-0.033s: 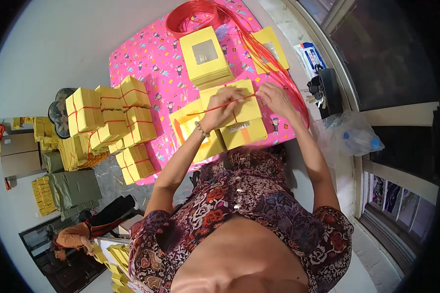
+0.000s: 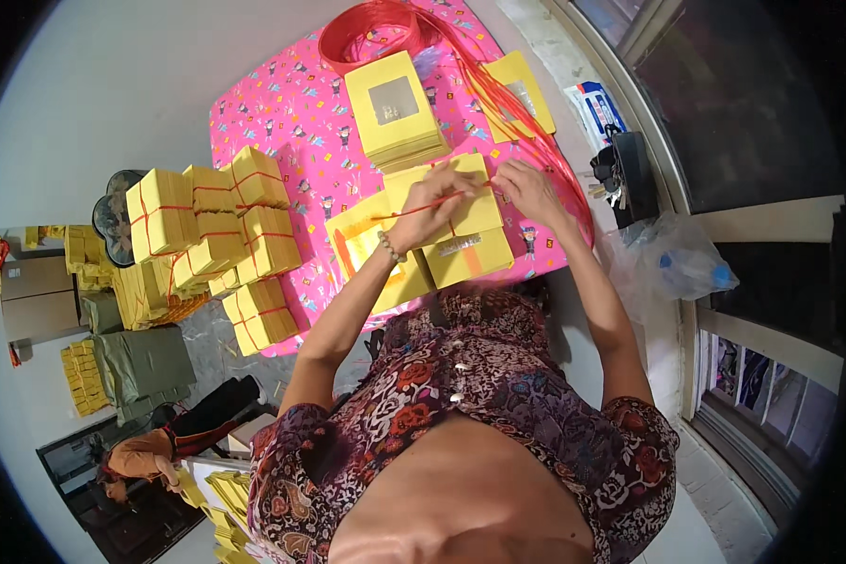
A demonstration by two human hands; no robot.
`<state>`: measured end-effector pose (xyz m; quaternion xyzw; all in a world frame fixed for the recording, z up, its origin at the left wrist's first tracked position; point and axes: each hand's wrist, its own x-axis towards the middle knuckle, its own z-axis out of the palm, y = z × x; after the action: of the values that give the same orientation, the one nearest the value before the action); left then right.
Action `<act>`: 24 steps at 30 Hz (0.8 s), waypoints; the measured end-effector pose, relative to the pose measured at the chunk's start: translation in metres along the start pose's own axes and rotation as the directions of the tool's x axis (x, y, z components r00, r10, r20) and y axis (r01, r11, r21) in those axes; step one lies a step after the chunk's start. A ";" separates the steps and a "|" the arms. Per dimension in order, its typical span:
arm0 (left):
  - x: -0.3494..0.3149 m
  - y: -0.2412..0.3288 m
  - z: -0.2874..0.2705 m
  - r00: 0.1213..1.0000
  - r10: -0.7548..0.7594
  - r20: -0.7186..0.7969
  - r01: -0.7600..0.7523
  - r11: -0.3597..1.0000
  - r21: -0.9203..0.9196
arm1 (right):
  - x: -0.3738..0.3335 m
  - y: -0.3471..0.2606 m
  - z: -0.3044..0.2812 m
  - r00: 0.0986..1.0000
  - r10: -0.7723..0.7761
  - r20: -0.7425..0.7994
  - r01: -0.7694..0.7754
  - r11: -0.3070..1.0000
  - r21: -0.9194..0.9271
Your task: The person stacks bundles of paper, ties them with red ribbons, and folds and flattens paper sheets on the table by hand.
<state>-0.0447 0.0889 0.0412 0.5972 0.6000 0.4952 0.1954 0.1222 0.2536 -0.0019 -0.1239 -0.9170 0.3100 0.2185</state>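
Well left of the pink table (image 2: 296,117), a co-worker in an orange top (image 2: 141,453) bent over a pile of yellow pieces (image 2: 230,493). Green wrapped packages (image 2: 143,367) stood left of the table too, near the wall. On the table's left part, tied yellow bundles (image 2: 271,240) were stacked in rows, each bound with red strap.

At the table's near edge, an orange-bordered yellow piece (image 2: 362,240) lay under the person's left forearm. The left hand (image 2: 432,199), with a beaded bracelet (image 2: 390,247) at its wrist, was loosely curled, its fingers partly closed around a red strap (image 2: 414,211). The strap crossed above a yellow bundle (image 2: 484,218) on the near-middle part of the table. Beyond that bundle, toward the table's far side, stood a loose yellow stack (image 2: 418,133) with a grey window on top, and at the far edge rested a red coil (image 2: 327,47).

The right hand (image 2: 531,188) hovered over the bundle's right side, thumb and fingertips drawn together on the strap's other end. Red strands (image 2: 573,183) trailed down the table's right edge, across a flat yellow piece (image 2: 500,77). Right of the table were keys (image 2: 613,191) and a clear plastic bag (image 2: 672,254).
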 end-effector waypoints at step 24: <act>0.040 -0.001 0.006 0.968 -0.139 0.211 0.077 0.958 0.276 | 0.017 -0.050 -0.017 0.963 -0.227 -0.148 0.169 0.929 -0.328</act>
<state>-0.0486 0.1275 0.0515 0.6369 0.6664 0.3270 0.2082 0.1111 0.2298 0.0468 -0.0915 -0.9382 0.1244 0.3097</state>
